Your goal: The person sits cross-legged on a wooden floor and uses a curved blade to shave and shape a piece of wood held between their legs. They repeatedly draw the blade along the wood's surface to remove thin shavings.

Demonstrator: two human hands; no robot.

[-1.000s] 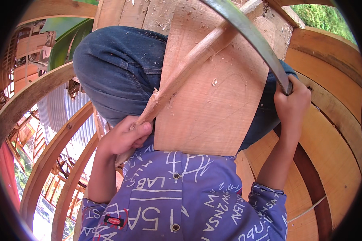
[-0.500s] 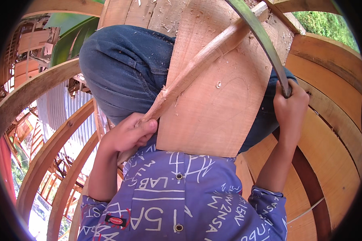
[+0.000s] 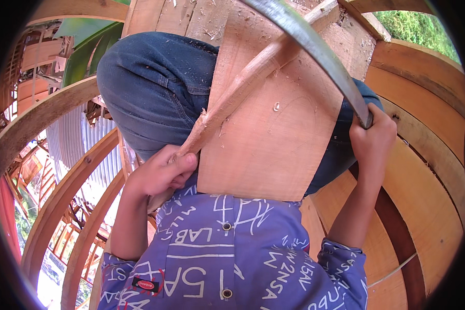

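My left hand (image 3: 163, 173) is closed round the near end of a rough wooden stick (image 3: 243, 77), which slants up to the far right. Beneath the stick lies a wide wooden board (image 3: 263, 155), its near edge against my shirt. My right hand (image 3: 373, 132) grips a machete with a long curved blade (image 3: 315, 46); the handle is mostly hidden in the fist. The blade arches up and left, passing over the far part of the stick. Whether it touches the wood I cannot tell. Its tip runs out of the top of the picture.
My bent left leg (image 3: 150, 93) is beside the board. Wood shavings (image 3: 276, 106) are scattered on the board and the far planks (image 3: 206, 20). Curved timber ribs (image 3: 72, 191) rise on the left, and a plank wall (image 3: 423, 119) bends round the right.
The machete blade has swung left over the stick and turned, its face now grey rather than green-tinted. My left hand stays closed on the stick's near end.
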